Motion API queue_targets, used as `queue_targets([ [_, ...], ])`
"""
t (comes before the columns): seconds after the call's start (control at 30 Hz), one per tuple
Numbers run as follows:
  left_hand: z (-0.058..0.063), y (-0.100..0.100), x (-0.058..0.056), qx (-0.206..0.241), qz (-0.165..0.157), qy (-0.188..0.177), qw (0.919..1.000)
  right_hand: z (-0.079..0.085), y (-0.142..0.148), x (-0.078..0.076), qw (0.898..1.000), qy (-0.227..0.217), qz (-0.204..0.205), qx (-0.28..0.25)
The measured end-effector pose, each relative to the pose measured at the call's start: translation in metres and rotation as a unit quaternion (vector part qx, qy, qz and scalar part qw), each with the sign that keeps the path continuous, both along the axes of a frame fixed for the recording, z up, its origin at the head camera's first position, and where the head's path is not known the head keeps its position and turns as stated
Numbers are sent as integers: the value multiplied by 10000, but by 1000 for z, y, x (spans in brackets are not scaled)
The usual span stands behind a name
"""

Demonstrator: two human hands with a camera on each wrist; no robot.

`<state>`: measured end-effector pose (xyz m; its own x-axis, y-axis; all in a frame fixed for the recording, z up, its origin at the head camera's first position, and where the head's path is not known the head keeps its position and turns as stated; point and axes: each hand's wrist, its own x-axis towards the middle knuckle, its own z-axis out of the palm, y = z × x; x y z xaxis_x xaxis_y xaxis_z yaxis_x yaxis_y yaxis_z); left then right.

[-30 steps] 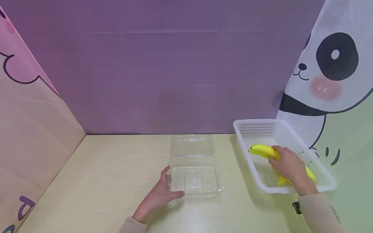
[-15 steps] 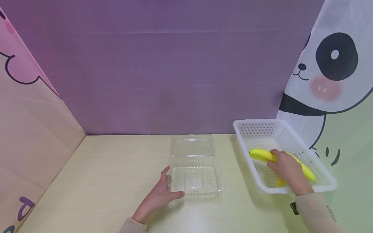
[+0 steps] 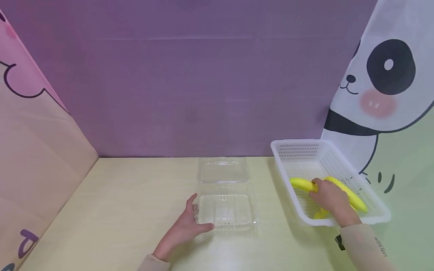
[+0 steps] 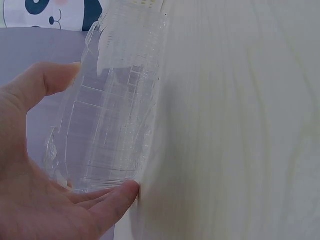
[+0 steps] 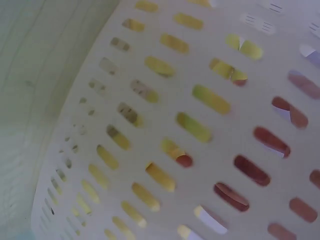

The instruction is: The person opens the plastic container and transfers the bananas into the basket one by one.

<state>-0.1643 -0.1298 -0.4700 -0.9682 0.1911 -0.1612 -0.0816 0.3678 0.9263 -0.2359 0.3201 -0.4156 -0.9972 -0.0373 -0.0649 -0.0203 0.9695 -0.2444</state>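
In the head view my right hand (image 3: 330,197) reaches into the white perforated basket (image 3: 381,216), its fingers round a yellow banana (image 3: 301,183). Another banana (image 3: 352,199) lies behind the hand, along the basket's right side, and bits of yellow show below the palm. My left hand (image 3: 183,227) stands at the left end of a clear plastic clamshell container (image 3: 225,210) with its lid folded back. In the left wrist view the thumb (image 4: 62,77) lies at the container's rim, and the other fingers extend along its end, low by the table.
The light wooden table (image 3: 129,207) runs back to a purple cloth (image 3: 190,75). A panda-printed panel (image 3: 379,150) stands close behind the basket's right side. In the right wrist view the slotted basket wall (image 5: 165,110) fills most of the frame, with yellow and red behind its slots.
My right hand has lowered the banana further into the basket and shifted slightly left. More of the other banana shows behind it. The left hand and container have stayed put.
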Motion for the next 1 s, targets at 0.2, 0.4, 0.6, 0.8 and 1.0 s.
queue_targets([
  [0.2, -1, 1, -1, 53, -61, 20, 10000, 2, 0, 2, 10000, -33, 41, 11],
  [0.4, 0, 0, -1, 17, -51, 17, 10000, 4, -3, 4, 10000, 52, 23, -13],
  [0.6, 0, 0, -2, -180, -1, 73, 9998, 9, -7, 8, 9997, 212, 79, -97],
  [0.8, 1, 2, -2, -211, 20, 71, 9998, 16, -16, 18, 9981, 566, 168, -171],
  [1.0, 3, 3, -2, -162, 44, 102, 9998, 22, -30, 31, 9914, 1195, 290, -438],
])
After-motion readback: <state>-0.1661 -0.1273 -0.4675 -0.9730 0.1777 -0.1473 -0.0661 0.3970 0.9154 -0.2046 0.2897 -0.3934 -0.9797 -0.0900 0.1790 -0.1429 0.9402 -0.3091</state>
